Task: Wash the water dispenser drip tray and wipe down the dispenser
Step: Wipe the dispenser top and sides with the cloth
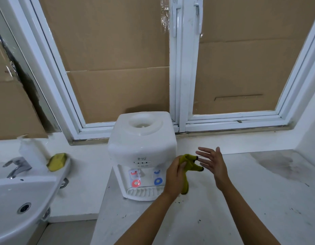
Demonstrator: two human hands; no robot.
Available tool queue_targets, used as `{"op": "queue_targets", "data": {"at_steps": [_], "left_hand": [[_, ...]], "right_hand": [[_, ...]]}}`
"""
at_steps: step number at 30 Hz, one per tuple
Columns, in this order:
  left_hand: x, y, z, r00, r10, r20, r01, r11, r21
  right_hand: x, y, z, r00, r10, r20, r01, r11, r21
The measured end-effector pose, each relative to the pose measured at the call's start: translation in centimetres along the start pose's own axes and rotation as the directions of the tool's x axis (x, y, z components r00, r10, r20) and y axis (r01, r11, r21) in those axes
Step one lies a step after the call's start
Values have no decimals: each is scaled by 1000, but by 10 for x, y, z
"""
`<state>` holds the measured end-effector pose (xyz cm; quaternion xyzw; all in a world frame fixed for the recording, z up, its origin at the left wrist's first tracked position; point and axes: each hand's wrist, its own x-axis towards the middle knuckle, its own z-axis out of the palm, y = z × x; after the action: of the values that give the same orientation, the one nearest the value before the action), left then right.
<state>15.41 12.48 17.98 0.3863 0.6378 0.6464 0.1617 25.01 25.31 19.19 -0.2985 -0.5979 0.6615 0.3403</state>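
A white tabletop water dispenser [142, 144] stands on the counter below the window, with a red tap and a blue tap on its front. Its white slotted drip tray [142, 192] sits in place at the base. My left hand [174, 175] is just right of the dispenser's front and grips a yellow-green cloth [187, 165] that hangs down from it. My right hand [213, 165] is held up beside the cloth with the fingers spread and nothing in it.
A white sink [20, 200] with a chrome faucet [16, 166] is at the left. A yellow sponge [57, 162] lies on its edge next to a white soap bottle [30, 151]. The stained white counter [250, 200] stretches to the right. Cardboard covers the window panes behind.
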Motion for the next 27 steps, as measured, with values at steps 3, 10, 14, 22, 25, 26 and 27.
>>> {"op": "queue_targets", "data": {"at_steps": [3, 10, 14, 22, 25, 26, 27], "left_hand": [[8, 10, 6, 973, -224, 61, 230, 965, -122], [23, 19, 2, 888, -349, 300, 447, 809, -382], [33, 21, 0, 859, -428, 281, 510, 770, -384], [50, 25, -9, 940, -341, 15, 339, 937, 85], [59, 30, -18, 969, -239, -65, 245, 965, 98], [63, 34, -23, 977, -203, -63, 209, 973, 99], [66, 38, -27, 984, -174, -50, 178, 978, 111]], "right_hand": [[0, 3, -12, 999, 33, 26, -31, 997, -64], [-17, -16, -16, 909, 264, 323, -275, 961, -10], [-21, -11, -13, 881, 272, 386, -260, 962, -85], [-14, -11, -2, 875, 357, 327, -393, 918, 50], [-3, -11, -7, 879, 428, 209, -466, 863, 194], [2, -10, -9, 892, 421, 163, -449, 864, 226], [9, -7, -12, 912, 398, 102, -411, 881, 235]]}}
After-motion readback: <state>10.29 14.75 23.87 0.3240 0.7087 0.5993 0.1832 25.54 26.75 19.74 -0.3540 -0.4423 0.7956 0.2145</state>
